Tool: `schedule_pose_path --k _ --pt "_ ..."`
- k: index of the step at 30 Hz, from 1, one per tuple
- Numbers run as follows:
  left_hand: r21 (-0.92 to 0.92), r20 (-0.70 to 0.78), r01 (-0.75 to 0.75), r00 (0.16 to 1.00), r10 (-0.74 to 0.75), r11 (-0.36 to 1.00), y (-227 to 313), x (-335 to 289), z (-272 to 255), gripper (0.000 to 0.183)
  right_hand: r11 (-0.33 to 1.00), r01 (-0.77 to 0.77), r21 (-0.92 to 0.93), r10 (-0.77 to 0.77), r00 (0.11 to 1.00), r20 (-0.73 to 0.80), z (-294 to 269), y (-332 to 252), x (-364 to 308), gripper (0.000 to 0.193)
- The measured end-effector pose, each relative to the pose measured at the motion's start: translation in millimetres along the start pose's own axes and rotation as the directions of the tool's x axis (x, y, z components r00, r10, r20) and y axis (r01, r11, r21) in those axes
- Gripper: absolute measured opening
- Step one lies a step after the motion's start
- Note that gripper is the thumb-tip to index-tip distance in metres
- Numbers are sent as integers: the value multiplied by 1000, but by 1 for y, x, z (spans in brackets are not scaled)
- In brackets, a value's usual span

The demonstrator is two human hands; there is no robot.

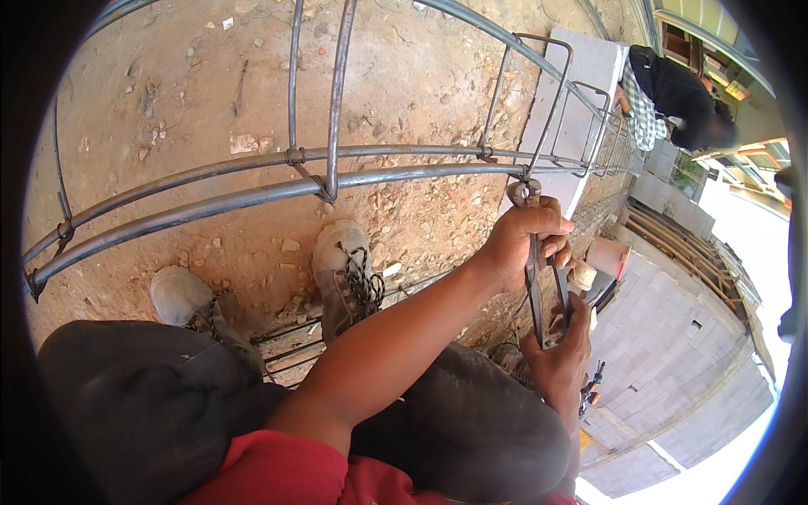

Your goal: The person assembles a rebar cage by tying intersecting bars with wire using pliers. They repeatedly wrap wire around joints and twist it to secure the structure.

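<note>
A red shirt [278,475] and dark trousers [143,396] fill the lower edge, nearest the lens. Above them the right hand [560,358] closes around the lower ends of the long handles of a pair of pincers [543,269], while the left hand [526,240] wraps its fingers [555,227] tight around the same handles higher up, apparently so both can squeeze and turn together. The pincer head sits just above the left fingers, touching the long steel bars [252,198] of a rebar cage where a stirrup [539,109] crosses. Two dusty shoes [341,269] stand on bare dirt ground [404,76]. Farther off, another person [665,97] bends beside grey concrete blocks [673,337].
</note>
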State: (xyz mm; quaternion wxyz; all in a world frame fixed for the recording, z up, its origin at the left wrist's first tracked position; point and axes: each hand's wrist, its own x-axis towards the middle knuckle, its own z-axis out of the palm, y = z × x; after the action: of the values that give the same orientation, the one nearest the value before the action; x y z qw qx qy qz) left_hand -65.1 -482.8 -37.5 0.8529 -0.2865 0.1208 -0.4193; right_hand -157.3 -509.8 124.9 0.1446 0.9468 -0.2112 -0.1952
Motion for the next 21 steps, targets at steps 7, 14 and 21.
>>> schedule_pose_path --k 7,14,21 --pt "-302 145 -129 973 179 945 -15 12 23 20 777 389 -495 -568 773 -283 -51 17 34 58" --pt "-494 102 -173 962 254 852 -9 15 47 22 578 572 -582 -619 772 145 -146 -10 112 62" --pt "-535 9 -190 973 230 823 -1 21 51 27 528 649 -548 -620 735 273 -161 -22 154 58"
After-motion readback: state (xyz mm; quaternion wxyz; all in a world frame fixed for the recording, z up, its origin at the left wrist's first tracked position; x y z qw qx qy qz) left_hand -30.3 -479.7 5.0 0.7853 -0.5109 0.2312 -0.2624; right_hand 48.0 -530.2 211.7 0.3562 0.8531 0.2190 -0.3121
